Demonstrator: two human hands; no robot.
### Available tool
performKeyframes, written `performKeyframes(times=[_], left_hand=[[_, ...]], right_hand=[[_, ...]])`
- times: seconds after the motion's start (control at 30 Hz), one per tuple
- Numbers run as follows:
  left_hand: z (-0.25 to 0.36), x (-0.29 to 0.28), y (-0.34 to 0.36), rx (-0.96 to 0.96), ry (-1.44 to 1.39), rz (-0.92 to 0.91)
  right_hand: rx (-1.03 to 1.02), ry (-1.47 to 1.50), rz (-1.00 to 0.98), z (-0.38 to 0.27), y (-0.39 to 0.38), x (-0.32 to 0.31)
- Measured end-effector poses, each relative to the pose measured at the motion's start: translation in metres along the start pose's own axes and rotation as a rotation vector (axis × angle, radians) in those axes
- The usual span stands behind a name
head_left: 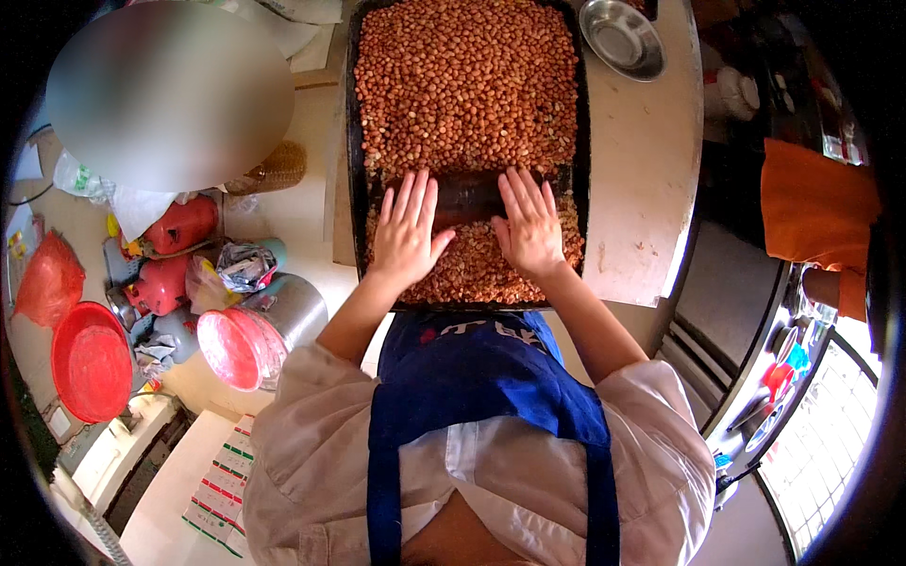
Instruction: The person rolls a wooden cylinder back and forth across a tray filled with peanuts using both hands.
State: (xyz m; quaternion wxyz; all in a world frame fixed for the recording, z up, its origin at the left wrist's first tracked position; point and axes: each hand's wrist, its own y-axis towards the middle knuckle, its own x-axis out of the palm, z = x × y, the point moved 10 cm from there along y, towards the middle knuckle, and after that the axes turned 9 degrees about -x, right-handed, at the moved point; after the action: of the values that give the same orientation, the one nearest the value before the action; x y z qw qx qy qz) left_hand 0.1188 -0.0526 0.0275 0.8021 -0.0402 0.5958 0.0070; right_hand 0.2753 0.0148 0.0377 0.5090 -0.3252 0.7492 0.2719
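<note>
A black-rimmed tray [583,113] carries whole reddish-skinned peanuts [464,80] in its far part and crushed or broken peanuts [472,266] in its near part. Between them lies a dark band, apparently a rolling pin [468,196], crossing the tray. My left hand [406,233] lies palm down over the band's left part, fingers stretched out toward the whole nuts and thumb angled inward. My right hand [528,224] rests likewise over its right part, fingers straight and slightly apart. Both hands cover some of the band; what lies under the palms is hidden.
Around the tray are a pale worktop [632,179] and steel bowl [618,38]. Leftward stand red basins [83,358], red containers [179,226], a metal cylinder [300,316] and bags. A blurred oval hides the upper left. At right are orange cloth [812,193] and shelved items.
</note>
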Motion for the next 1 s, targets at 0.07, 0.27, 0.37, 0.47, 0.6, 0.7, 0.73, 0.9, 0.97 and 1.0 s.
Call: performKeyframes(times=[0.07,0.27,0.37,0.47,0.6,0.7,0.73,0.9,0.97,1.0], left_hand=[[-0.013,0.0,0.037,-0.005,0.074,-0.003],[-0.075,-0.029,0.157,-0.166,0.185,0.221],[-0.074,-0.028,0.147,-0.141,0.111,0.222],[-0.047,-0.03,0.086,-0.056,0.096,0.202],[-0.02,-0.022,0.011,0.084,-0.01,0.194],[-0.024,-0.015,0.02,0.041,-0.032,0.157],[-0.037,-0.017,0.048,-0.032,0.011,0.128],[-0.095,-0.029,0.151,-0.203,0.028,0.211],[-0.096,-0.032,0.145,-0.199,0.031,0.266],[-0.087,-0.028,0.129,-0.177,0.068,0.28]], right_hand=[[0.067,-0.102,-0.046,0.019,0.037,0.006],[0.151,-0.242,0.364,0.074,0.148,-0.039],[0.203,-0.246,0.231,0.066,0.148,-0.028],[0.223,-0.157,-0.228,0.034,0.103,0.0],[-0.037,-0.137,0.081,-0.012,0.02,0.002],[0.008,-0.222,-0.03,-0.005,0.027,0.014],[0.056,-0.266,-0.175,0.002,0.053,0.012],[0.184,-0.173,-0.098,0.059,0.168,-0.007],[0.175,-0.171,-0.054,0.057,0.164,-0.01],[0.171,-0.249,-0.09,0.048,0.152,-0.006]])
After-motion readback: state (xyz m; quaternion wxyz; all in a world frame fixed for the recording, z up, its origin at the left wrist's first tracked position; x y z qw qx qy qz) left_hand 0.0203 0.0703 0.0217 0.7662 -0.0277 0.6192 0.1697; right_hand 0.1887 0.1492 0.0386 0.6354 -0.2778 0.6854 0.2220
